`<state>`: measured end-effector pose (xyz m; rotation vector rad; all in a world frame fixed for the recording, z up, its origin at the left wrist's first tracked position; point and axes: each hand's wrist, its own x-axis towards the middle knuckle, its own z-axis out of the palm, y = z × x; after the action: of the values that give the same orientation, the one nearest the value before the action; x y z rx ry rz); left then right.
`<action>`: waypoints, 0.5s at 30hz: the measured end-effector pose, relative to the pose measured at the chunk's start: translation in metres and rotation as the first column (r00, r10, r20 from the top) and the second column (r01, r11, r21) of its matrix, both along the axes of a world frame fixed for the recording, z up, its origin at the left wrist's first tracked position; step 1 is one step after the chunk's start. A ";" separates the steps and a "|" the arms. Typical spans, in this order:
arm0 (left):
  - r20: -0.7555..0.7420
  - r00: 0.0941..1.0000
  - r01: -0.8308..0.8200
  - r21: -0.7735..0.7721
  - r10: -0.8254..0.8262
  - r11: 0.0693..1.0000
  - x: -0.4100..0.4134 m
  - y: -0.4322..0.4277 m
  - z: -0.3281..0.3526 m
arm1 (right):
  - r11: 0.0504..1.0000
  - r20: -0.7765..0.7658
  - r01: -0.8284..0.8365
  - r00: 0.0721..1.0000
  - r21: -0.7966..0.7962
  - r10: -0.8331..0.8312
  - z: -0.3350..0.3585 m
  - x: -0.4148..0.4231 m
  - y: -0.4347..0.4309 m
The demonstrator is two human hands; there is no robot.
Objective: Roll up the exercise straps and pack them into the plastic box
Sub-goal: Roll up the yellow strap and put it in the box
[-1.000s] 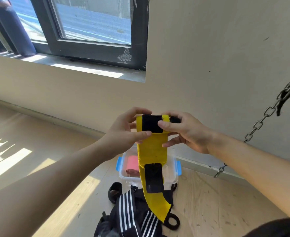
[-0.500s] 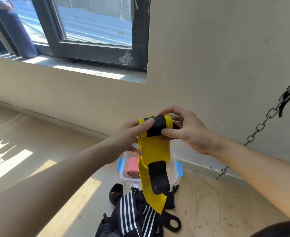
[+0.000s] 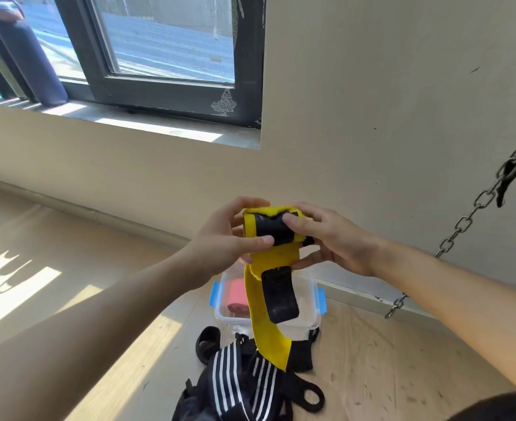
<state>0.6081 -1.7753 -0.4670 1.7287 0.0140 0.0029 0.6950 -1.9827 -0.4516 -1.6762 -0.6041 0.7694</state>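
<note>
A yellow exercise strap [image 3: 267, 323] with black hook-and-loop patches is partly rolled at chest height. My left hand [image 3: 223, 241] grips the roll's left end, thumb across its front. My right hand [image 3: 332, 238] pinches the roll's right end, index finger on the black patch. The strap's loose tail hangs down toward the floor. Below it stands a clear plastic box [image 3: 313, 302] with blue clips, holding a rolled pink strap [image 3: 237, 297]. A heap of black straps with white stripes [image 3: 244, 381] lies on the floor in front of the box.
The box stands on a wooden floor by a beige wall. A steel chain [image 3: 463, 223] hangs slanting at the right, ending near the baseboard. A dark-framed window [image 3: 171, 86] is up left. Sunlight patches fall on the floor at left.
The roll has grown by another turn and the hanging tail has shortened and risen. Both hands have shifted their fingers around the roll.
</note>
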 end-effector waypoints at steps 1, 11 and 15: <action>0.020 1.000 0.002 0.010 -0.002 1.000 0.000 0.000 0.000 | 1.000 0.009 -0.002 1.000 0.009 0.002 0.000 0.001 0.000; -0.209 0.970 0.127 0.016 -0.121 0.992 0.000 0.004 0.002 | 0.979 0.103 0.056 0.992 0.197 -0.077 0.004 0.003 -0.003; -0.196 0.979 0.058 -0.011 -0.059 0.998 0.001 0.000 0.008 | 0.982 0.199 0.043 0.977 0.186 -0.081 -0.003 0.003 -0.004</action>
<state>0.6087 -1.7748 -0.4592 1.7179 0.1088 -0.2105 0.6981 -1.9865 -0.4545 -1.6083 -0.7396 0.4832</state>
